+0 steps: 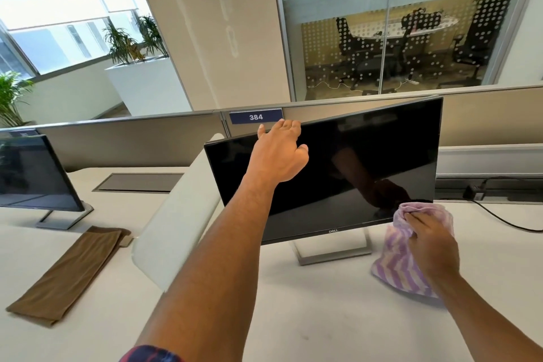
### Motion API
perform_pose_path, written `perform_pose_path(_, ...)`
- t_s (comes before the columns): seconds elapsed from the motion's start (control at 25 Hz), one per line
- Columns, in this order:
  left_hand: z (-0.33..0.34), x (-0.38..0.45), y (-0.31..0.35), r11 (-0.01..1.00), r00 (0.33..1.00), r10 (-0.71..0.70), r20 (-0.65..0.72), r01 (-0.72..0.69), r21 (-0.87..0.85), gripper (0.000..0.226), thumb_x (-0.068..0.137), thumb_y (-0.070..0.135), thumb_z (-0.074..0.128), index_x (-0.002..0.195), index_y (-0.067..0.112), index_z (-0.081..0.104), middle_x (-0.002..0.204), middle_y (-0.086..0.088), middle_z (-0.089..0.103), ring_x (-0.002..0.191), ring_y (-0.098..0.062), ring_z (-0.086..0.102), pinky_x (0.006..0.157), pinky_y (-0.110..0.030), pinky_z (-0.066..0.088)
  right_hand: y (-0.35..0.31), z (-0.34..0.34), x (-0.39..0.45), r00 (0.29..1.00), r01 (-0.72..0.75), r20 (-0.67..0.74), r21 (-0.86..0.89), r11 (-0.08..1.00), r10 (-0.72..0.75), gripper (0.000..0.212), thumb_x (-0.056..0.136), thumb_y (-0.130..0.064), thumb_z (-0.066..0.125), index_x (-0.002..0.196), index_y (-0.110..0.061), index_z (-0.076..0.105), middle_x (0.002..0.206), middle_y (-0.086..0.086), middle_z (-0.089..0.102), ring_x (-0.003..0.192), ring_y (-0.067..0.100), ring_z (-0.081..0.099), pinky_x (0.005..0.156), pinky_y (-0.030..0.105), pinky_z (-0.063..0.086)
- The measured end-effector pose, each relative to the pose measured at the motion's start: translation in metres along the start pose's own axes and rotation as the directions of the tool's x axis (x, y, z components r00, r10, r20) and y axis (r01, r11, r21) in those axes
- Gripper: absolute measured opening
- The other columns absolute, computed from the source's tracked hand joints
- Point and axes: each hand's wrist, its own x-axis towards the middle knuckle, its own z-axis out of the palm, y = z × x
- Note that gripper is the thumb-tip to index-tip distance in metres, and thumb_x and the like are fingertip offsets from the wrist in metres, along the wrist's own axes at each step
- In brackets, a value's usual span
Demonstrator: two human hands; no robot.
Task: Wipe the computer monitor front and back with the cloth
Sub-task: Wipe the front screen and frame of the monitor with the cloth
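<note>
Left hand (277, 153) steadies monitor (338, 173) top, fingers seemingly hooked over. Right hand (432, 239) grips cloth (402, 261) at lower corner. Front wipe underway; next, sweep across.

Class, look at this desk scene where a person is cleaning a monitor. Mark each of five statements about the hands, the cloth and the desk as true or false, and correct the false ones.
1. The left hand is on the top edge of the monitor. True.
2. The right hand holds a plain green cloth. False: the cloth is purple and pale, with a zigzag pattern.
3. The cloth is at the monitor's lower right corner. True.
4. The monitor's screen shows a bright picture. False: the screen is dark, with only reflections on it.
5. A brown cloth lies folded on the desk to the left. True.
</note>
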Motion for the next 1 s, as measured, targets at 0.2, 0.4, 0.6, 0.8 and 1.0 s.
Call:
perform_pose_path(0.2,0.003,0.003,-0.002,1.0,1.0,-0.001,-0.02,0.001,0.009,0.061,0.099,0.034,0.041,0.155,0.011,0.03,0.161,-0.004,0.031,0.151,-0.022,0.021,0.122,-0.056,0.012,-0.05,0.033,-0.012,0.958,0.263,0.088,0.107,0.959,-0.273,0.045,0.078,-0.008,0.05,0.116,-0.002,0.072,0.11,0.012,0.072,0.1,0.034,0.068,0.094,0.037,0.045)
perform_pose_path(0.4,0.008,0.006,-0.005,0.999,0.999,-0.001,-0.049,0.002,0.033,0.063,0.097,0.037,0.04,0.154,0.012,0.031,0.16,-0.004,0.033,0.15,-0.022,0.024,0.121,-0.055,0.017,-0.136,0.059,-0.021,0.776,0.589,0.134,0.196,0.784,-0.617,0.047,0.079,-0.012,0.048,0.12,-0.005,0.068,0.105,0.007,0.069,0.092,0.025,0.067,0.081,0.034,0.057)
perform_pose_path(0.6,0.007,0.006,-0.007,1.0,0.999,0.006,-0.034,-0.005,0.027,0.063,0.097,0.036,0.04,0.155,0.012,0.03,0.161,-0.004,0.031,0.151,-0.021,0.022,0.121,-0.054,0.015,-0.105,0.048,-0.008,0.76,0.596,0.22,0.141,0.791,-0.612,0.042,0.081,-0.012,0.061,0.122,-0.012,0.066,0.109,0.002,0.068,0.097,0.022,0.066,0.085,0.036,0.057)
perform_pose_path(0.8,0.003,0.005,-0.007,1.0,1.0,0.006,-0.006,-0.006,0.023,0.063,0.097,0.034,0.042,0.155,0.013,0.029,0.162,-0.004,0.029,0.151,-0.021,0.02,0.122,-0.055,0.014,-0.032,0.009,0.01,0.797,0.575,0.178,0.064,0.816,-0.576,0.045,0.076,-0.02,0.053,0.115,-0.009,0.071,0.107,0.004,0.07,0.093,0.023,0.066,0.09,0.033,0.045)
perform_pose_path(1.0,0.003,0.005,-0.008,0.999,1.0,0.02,0.013,-0.02,0.031,0.063,0.096,0.034,0.044,0.153,0.011,0.031,0.161,-0.005,0.031,0.151,-0.023,0.021,0.121,-0.056,0.015,0.009,-0.002,0.014,0.905,0.403,0.189,-0.091,0.911,-0.381,0.046,0.067,0.003,0.075,0.112,-0.002,0.071,0.106,0.014,0.072,0.093,0.036,0.071,0.087,0.044,0.056)
